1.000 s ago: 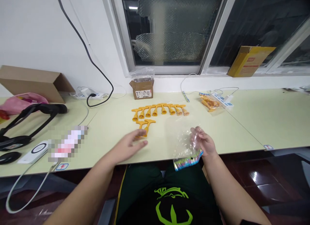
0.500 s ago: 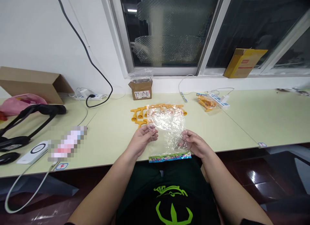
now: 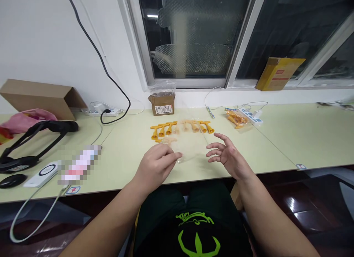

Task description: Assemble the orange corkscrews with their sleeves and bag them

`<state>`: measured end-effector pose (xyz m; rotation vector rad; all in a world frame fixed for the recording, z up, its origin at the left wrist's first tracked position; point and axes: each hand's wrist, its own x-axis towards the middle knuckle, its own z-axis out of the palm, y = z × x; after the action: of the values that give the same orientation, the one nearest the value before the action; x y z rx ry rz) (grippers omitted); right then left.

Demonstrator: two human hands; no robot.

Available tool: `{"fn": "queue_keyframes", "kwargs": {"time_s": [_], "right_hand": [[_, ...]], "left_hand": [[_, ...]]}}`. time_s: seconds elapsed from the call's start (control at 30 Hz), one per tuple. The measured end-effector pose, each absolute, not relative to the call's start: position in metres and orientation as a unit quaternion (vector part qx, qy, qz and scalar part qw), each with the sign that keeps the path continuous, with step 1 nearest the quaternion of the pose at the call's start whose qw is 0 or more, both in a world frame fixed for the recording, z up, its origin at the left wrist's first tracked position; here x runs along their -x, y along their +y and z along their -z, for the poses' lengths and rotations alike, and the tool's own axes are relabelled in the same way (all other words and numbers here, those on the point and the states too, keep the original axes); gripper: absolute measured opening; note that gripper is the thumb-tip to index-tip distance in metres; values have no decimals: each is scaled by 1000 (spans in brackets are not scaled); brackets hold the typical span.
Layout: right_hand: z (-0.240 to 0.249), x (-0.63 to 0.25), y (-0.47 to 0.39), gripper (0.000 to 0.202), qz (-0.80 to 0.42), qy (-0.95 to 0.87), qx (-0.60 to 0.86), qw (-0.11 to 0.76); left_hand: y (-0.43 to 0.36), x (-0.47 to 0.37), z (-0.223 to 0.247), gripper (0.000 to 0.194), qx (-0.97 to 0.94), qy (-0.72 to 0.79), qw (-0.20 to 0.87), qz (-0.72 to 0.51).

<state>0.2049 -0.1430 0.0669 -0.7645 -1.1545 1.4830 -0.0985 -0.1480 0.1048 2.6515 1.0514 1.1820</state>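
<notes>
My left hand (image 3: 158,164) is closed, its thumb and fingers pinching a clear plastic bag (image 3: 190,146) over the table. The bag is smeared by motion, and its outline is hard to follow. To the right of it, my right hand (image 3: 229,158) is open with its fingers spread, and I see nothing in its grasp. Several small orange-yellow plastic horn-shaped pieces (image 3: 169,128) lie in a row behind the bag, some seen through it. Another such piece (image 3: 159,141) lies in front of the row, partly covered by the bag and my left hand.
A bag of orange pieces (image 3: 237,119) lies beside a power strip (image 3: 251,116) at the right. An opened cardboard box (image 3: 163,103) stands by the wall. On the left are a black headset (image 3: 35,139), a phone (image 3: 81,164), a white charger (image 3: 42,174) and a cable (image 3: 96,50).
My right hand has let go of the bag and spread its fingers. The bag has turned in my left hand; its colourful strip no longer shows at the table's front edge.
</notes>
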Motion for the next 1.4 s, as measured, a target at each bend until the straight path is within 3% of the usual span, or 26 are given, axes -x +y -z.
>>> {"fn": "queue_keyframes", "kwargs": {"time_s": [0.17,0.33,0.47,0.57,0.7,0.87,1.1,1.33,1.4], "right_hand": [[-50,-197,-131,61,-654,-385,445,476],[-33,-196,-131,55,-621,-406,497,450],[-16,-208,-128,54,-524,-495,549,423],[-1,-233,-118,48,-381,-535,637,403],[11,-272,-106,49,-262,-521,723,371],[20,-285,-97,43,-222,-517,762,322],[31,-250,-88,26,-146,-588,748,271],[24,-239,-87,23,-41,-568,712,411],[16,-232,-94,23,-68,-578,665,468]], "left_hand": [[-142,86,-68,26,-910,307,-3,-278],[-147,73,-32,25,-926,323,-9,-194],[-155,68,-29,18,-923,345,50,-161],[-147,71,-38,33,-899,380,88,-202],[-111,88,-38,26,-816,534,30,-220],[-81,109,-12,41,-778,613,-19,-139],[-80,126,4,36,-772,611,-27,-175],[-84,135,-7,27,-743,582,-74,-324],[-91,128,-11,25,-739,552,-55,-383]]}}
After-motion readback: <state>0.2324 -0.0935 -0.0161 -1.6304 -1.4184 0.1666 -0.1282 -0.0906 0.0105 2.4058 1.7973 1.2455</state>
